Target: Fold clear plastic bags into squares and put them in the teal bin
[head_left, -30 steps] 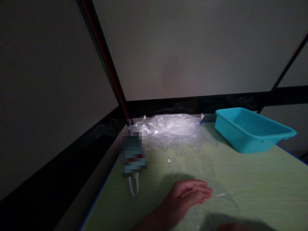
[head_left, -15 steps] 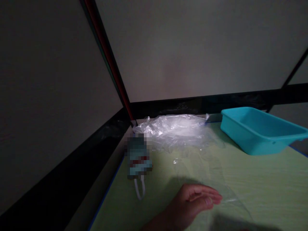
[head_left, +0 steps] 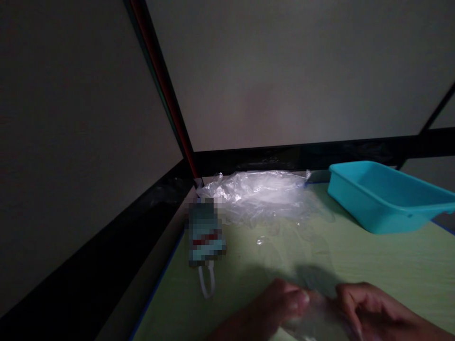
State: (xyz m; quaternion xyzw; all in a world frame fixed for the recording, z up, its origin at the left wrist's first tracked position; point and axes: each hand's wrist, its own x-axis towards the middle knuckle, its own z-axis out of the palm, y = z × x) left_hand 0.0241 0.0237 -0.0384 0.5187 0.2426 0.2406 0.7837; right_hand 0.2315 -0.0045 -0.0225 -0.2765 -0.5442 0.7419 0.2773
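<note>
At the bottom of the view, my left hand (head_left: 275,308) and my right hand (head_left: 377,310) are close together over the near part of the table. A thin clear plastic film (head_left: 316,315) is pinched between the fingers of both hands and stretches across the gap between them. Its lower part runs out of view. Farther up the table lies more see-through plastic with rounded, finger-like outlines; whether it joins the held piece I cannot tell. Motion blurs my left fingertips a little.
Crumpled clear plastic (head_left: 259,194) is heaped at the back edge of the pale green table (head_left: 387,260). Back right stands a turquoise basin (head_left: 377,208). To the left lies a pixelated item (head_left: 206,234) with a white loop (head_left: 207,282). Grey panels (head_left: 284,71) rise behind.
My right hand has come into view from the lower right. My left hand, earlier lying loosely over the plastic, has closed on the film, and the film's near part is lifted between both hands.
</note>
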